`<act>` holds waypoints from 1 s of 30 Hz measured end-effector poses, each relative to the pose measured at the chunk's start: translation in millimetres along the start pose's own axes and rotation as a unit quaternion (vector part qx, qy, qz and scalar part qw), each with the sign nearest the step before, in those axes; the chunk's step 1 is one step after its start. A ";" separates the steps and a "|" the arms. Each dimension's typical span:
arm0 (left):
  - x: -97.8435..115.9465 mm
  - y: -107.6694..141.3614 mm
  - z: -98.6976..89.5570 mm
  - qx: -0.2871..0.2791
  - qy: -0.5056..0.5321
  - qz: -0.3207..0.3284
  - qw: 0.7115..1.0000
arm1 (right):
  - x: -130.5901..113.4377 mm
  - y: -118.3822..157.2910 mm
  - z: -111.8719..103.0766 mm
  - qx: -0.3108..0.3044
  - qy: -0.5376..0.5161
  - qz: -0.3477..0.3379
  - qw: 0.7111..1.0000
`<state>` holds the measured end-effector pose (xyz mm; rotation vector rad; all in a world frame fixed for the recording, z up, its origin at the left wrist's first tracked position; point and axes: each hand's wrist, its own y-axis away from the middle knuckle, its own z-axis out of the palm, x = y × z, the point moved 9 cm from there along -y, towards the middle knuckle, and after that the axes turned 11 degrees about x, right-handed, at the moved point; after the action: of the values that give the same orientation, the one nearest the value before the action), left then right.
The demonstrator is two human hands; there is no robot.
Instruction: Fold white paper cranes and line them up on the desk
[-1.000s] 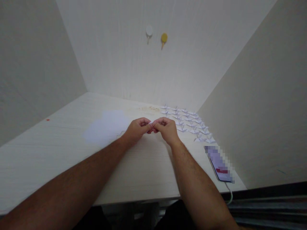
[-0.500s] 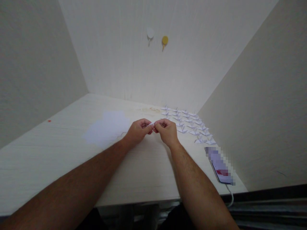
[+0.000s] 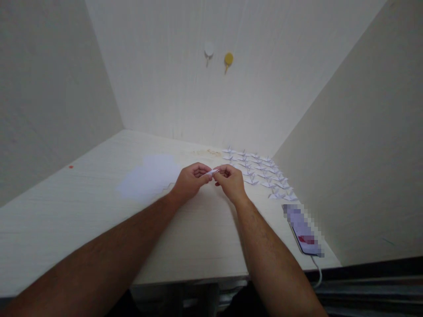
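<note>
Between my fingertips is a small piece of folded white paper (image 3: 212,172), held above the middle of the table. My left hand (image 3: 192,179) is closed on its left side, thumb in front and fingers curled behind. On the other side my right hand (image 3: 229,179) pinches it between thumb and fingers. Much of the paper is hidden by the fingers, so its exact shape cannot be made out. Several white origami cranes (image 3: 251,179) stand in rows just right of my right hand.
White paper sheets (image 3: 148,176) lie left of my left hand. A phone (image 3: 302,231) with a white cable (image 3: 319,273) rests at the right front edge. Walls enclose the table (image 3: 194,246) at the back and sides. A white hook (image 3: 209,49) and a yellow hook (image 3: 228,59) are on the back wall.
More of the folded paper shows between my hands, and my fingers have shifted slightly on it. The camera view has moved a little; the cranes and phone stay put.
</note>
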<state>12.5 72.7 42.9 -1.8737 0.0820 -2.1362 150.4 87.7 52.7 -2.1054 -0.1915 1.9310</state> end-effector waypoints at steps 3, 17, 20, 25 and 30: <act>2.5 -1.4 -2.9 0.021 -0.011 0.028 0.999 | 1.4 0.5 1.7 -0.008 0.007 -0.008 1.000; 2.2 -0.8 -8.8 0.044 -0.090 0.048 0.994 | -2.0 2.0 1.0 0.002 0.023 -0.025 0.999; 3.9 0.2 -5.9 0.035 -0.074 0.057 0.995 | -1.6 1.9 -0.4 0.011 0.039 -0.035 0.999; 5.8 1.0 -3.8 0.040 -0.066 0.061 0.995 | 0.8 0.4 -2.2 0.030 0.058 -0.049 0.997; 4.1 0.7 -1.3 0.036 -0.087 0.069 0.993 | 1.7 -0.1 -5.4 0.058 0.077 -0.061 0.993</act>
<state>10.9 70.8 46.5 -1.9438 0.0938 -1.8529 155.9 87.7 51.5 -2.1022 -0.1690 1.6628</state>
